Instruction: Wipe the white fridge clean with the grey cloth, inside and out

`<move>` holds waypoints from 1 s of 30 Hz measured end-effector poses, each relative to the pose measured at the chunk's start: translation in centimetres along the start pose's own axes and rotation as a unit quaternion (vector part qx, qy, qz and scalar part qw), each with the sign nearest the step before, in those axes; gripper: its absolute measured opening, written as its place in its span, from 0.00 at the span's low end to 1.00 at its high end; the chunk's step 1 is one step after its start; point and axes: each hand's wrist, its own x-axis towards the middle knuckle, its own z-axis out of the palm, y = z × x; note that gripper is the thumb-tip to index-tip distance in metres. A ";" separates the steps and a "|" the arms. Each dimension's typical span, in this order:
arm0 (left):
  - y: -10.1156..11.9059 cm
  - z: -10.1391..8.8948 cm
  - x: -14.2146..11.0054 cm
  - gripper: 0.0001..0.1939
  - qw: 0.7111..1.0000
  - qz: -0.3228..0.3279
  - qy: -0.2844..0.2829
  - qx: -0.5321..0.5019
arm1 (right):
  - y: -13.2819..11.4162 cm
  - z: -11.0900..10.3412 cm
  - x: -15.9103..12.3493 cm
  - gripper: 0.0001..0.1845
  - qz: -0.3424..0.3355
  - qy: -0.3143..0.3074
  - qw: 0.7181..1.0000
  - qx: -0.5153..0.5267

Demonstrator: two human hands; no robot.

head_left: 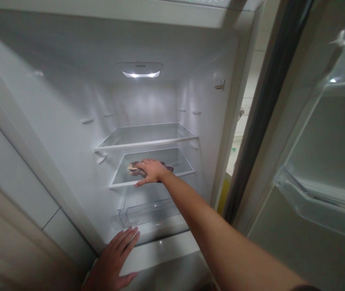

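Note:
My right hand (151, 169) reaches into an open refrigerator and presses on a crumpled grey-brown cloth (136, 171), its fingers over it and the thumb out to the front. Part of the cloth is hidden under the hand. Both are on the lower glass shelf (120, 176), close to its front edge. Down at the lower left, my left hand (113, 258) is open, fingers stretched and thumb apart, with nothing in it. It is by the refrigerator's lower front edge; whether it touches that edge I cannot tell.
An upper glass shelf (148, 133) sits above the hand, and a lamp (141, 72) glows higher up. Below is a clear drawer (151, 212). On the right the open door carries a clear bin (327, 206). A tiled wall (11, 161) runs along the left.

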 end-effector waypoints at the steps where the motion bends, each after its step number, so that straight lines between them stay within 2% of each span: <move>1: 0.0 0.0 0.0 0.55 1.000 0.000 0.002 0.002 | -0.1 0.0 0.0 0.51 0.006 0.003 1.000 0.004; 6: 0.1 -0.1 0.1 0.56 1.000 0.001 0.000 0.010 | -0.2 -0.2 -0.2 0.41 0.018 0.008 1.000 0.011; 12: 0.2 -0.3 0.1 0.56 1.000 -0.008 0.001 0.000 | -0.1 0.0 -0.1 0.44 0.017 0.014 1.000 0.015; 30: 0.1 0.4 -0.2 0.53 1.000 -0.011 0.004 -0.009 | -0.6 -0.3 -0.3 0.35 0.028 0.019 0.999 0.003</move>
